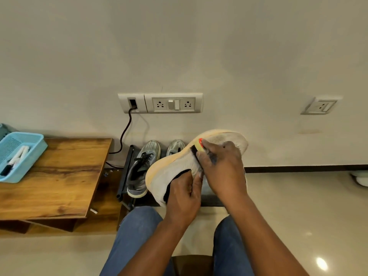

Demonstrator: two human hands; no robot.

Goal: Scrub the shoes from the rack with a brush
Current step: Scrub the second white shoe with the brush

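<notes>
A white shoe [175, 166] with a pale orange sole is held on its side above my knees. My left hand [183, 196] grips it at the opening, fingers tucked inside. My right hand [221, 166] grips a brush [199, 147] with a yellow and red body and dark bristles, pressed against the shoe's upper near the sole. Most of the brush is hidden under my fingers. Behind, a low black rack [124, 176] holds a grey shoe [142, 168] with black laces and a second grey shoe [175, 147], mostly hidden by the white shoe.
A wooden table [59, 176] on the left carries a blue plastic basket [29, 154] with a white and black tool inside. A wall socket panel [160, 103] has a black cable running down. The glossy tiled floor [298, 206] lies to the right.
</notes>
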